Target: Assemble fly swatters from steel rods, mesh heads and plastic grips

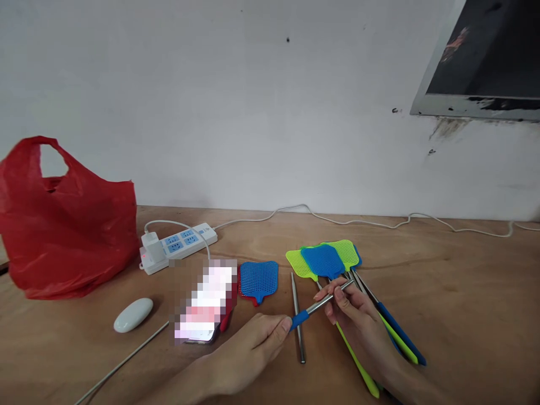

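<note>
My left hand is closed round the blue grip of a fly swatter handle. The fingers of my right hand pinch the handle's metal rod near its far end, and no swatter head shows on it. Below the handle, a loose metal rod lies on the table. A blue mesh swatter head rests on top of a red one to the left of the rod. Beyond and beneath my right hand are several fly swatters in blue and yellow-green, partly hidden by it.
A lit phone, blurred over, lies left of centre. Behind it stands a white power strip with a charger plugged in. A white mouse and a red plastic bag are at the left. A white cable runs along the wall.
</note>
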`<state>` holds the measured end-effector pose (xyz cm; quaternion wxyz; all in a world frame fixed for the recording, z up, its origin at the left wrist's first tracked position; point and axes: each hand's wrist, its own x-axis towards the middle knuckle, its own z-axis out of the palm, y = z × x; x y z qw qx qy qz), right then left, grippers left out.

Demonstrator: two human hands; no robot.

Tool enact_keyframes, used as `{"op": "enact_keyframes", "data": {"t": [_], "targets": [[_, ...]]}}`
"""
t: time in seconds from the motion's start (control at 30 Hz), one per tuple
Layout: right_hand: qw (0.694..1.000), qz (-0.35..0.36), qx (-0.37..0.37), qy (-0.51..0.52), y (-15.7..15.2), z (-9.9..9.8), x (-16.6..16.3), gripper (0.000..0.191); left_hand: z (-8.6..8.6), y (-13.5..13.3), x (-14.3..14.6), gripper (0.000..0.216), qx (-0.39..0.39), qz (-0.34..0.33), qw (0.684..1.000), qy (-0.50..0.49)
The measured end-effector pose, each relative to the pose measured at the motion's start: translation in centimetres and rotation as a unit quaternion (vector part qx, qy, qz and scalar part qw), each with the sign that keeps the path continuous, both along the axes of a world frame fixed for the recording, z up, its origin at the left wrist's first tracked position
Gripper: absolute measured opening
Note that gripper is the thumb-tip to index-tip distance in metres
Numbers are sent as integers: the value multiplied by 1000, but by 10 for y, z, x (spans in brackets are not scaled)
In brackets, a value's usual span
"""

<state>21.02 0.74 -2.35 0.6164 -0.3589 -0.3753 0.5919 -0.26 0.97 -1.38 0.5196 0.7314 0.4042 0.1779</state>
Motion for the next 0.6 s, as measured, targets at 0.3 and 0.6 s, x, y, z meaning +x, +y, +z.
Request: {"op": "enact_keyframes", "data": {"t": [0.3,0.6], "targets": [[985,-163,57,22,25,11,44,27,-1,14,-14,57,2,37,999,-29],[996,-86,-13,-9,16,3,29,31,3,17,-19,26,327,99,933,110]]}}
